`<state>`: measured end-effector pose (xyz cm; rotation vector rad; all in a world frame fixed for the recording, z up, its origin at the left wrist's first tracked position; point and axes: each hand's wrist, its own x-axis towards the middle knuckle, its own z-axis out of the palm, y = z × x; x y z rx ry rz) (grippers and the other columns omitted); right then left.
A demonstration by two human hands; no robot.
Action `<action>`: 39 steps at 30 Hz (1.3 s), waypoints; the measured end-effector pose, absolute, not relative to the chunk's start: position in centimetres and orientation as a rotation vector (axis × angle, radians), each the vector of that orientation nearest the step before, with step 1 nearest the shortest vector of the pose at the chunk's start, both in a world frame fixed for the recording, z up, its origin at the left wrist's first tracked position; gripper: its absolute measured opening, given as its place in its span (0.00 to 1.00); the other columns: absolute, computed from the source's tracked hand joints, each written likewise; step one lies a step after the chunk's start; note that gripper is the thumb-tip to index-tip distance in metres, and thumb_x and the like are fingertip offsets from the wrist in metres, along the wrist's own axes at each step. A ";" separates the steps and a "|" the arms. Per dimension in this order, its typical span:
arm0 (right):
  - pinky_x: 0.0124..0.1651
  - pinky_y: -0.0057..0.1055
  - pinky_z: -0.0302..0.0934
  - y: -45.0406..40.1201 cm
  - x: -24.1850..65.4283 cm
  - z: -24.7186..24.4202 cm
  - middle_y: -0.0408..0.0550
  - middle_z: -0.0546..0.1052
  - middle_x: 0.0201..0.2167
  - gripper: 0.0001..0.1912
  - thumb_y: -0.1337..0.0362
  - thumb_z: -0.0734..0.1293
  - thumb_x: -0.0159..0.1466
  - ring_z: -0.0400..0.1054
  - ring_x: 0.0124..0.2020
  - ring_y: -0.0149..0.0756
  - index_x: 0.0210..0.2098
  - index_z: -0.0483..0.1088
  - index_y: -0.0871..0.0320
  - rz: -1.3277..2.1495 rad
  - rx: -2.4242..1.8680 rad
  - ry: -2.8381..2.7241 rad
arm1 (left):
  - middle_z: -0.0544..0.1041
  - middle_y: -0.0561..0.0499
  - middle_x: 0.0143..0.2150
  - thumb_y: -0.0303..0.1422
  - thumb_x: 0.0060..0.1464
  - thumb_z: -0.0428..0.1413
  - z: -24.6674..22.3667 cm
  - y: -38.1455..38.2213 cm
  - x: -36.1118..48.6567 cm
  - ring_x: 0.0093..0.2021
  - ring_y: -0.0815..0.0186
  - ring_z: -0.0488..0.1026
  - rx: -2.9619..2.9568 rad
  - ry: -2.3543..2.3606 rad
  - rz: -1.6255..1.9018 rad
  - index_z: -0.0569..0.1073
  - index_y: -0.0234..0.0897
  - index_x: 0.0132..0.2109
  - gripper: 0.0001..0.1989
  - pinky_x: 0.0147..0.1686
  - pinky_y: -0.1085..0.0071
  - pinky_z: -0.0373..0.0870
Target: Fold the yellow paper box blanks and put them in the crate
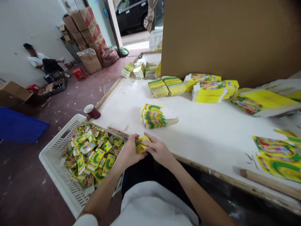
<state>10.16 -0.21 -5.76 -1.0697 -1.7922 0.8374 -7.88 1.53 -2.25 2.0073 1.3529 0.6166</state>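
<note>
A small yellow and green carton [141, 145] is held between both hands at the table's front edge. My left hand [131, 151] grips its left side, with the thumb and fingers around it. The fingers of my right hand [158, 148] press on its right side. Just beyond the hands, a fanned stack of flat printed cartons [152, 116] lies on the white table [113, 110]. To the left, a white plastic basket [53, 153] holds many small yellow cartons [96, 158].
A maroon mug [94, 112] stands at the table's left edge. Bundles of yellow cartons [209, 91] lie along a brown board [225, 40]. Flat printed sheets [279, 157] and a wooden bar [268, 182] are at right. A person [39, 59] sits far left.
</note>
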 end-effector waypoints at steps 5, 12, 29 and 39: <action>0.65 0.47 0.60 -1.1 10.2 -5.5 0.53 0.52 0.72 0.27 0.69 0.64 0.66 0.55 0.69 0.47 0.64 0.65 0.49 0.828 -1.042 -1.851 | 0.75 0.44 0.49 0.34 0.43 0.66 -1.4 1.5 -7.9 0.51 0.54 0.74 2.153 1.407 0.623 0.65 0.39 0.52 0.29 0.51 0.57 0.71; 0.63 0.47 0.64 -0.4 12.5 -3.5 0.53 0.64 0.67 0.16 0.69 0.67 0.65 0.64 0.64 0.47 0.50 0.77 0.49 0.836 -1.039 -1.977 | 0.78 0.48 0.46 0.40 0.42 0.68 -0.6 1.8 -7.6 0.45 0.58 0.78 2.152 1.366 0.573 0.63 0.41 0.59 0.38 0.47 0.62 0.73; 0.58 0.56 0.60 10.1 16.3 -4.3 0.60 0.76 0.50 0.25 0.65 0.67 0.62 0.67 0.53 0.56 0.58 0.67 0.59 0.357 -1.663 -1.609 | 0.73 0.34 0.57 0.43 0.51 0.63 0.4 3.9 -18.9 0.60 0.42 0.68 2.235 2.114 0.455 0.68 0.33 0.58 0.31 0.59 0.44 0.62; 0.52 0.48 0.64 10.8 16.5 -5.0 0.58 0.76 0.44 0.21 0.70 0.69 0.58 0.71 0.47 0.51 0.51 0.70 0.60 0.381 -1.729 -1.629 | 0.81 0.45 0.48 0.40 0.53 0.62 -1.7 2.8 -11.8 0.50 0.57 0.78 1.854 1.312 0.630 0.73 0.39 0.51 0.19 0.54 0.58 0.72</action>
